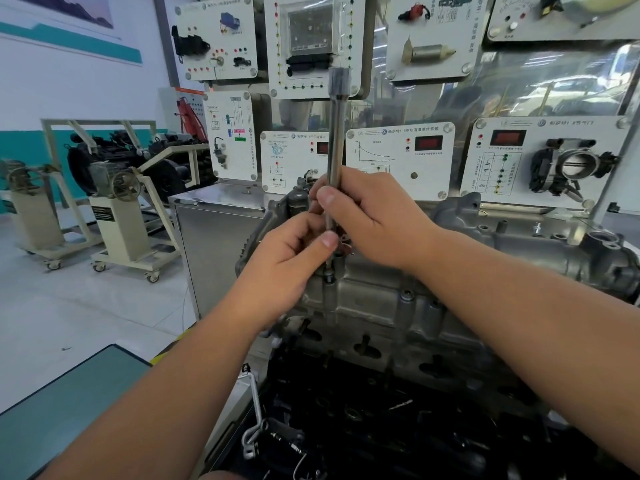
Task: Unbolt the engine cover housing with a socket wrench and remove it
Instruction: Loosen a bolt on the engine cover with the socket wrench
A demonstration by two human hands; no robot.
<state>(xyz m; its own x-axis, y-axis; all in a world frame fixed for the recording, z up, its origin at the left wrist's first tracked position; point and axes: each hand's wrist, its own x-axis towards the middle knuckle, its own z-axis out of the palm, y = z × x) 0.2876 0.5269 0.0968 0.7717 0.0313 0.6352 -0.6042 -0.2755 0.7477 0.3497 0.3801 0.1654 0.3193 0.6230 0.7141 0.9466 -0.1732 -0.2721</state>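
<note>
A long chrome socket extension [335, 133] stands upright over the grey cast engine cover housing [398, 306], its lower end at a bolt hole [329, 277] on the housing's left part. My right hand [367, 216] grips the shaft at mid-height, thumb pressed on its front. Just below, my left hand [294, 251] pinches the thin lower part of the shaft between thumb and fingers. The tool's tip is partly hidden by my left thumb.
A wall of white demonstration panels [398, 161] rises right behind the engine. A steel cabinet [214, 237] stands to the left, engine stands on wheels [121, 216] beyond it. A teal-topped table [69, 403] lies lower left. Dark engine parts and a metal bracket [256, 434] sit below.
</note>
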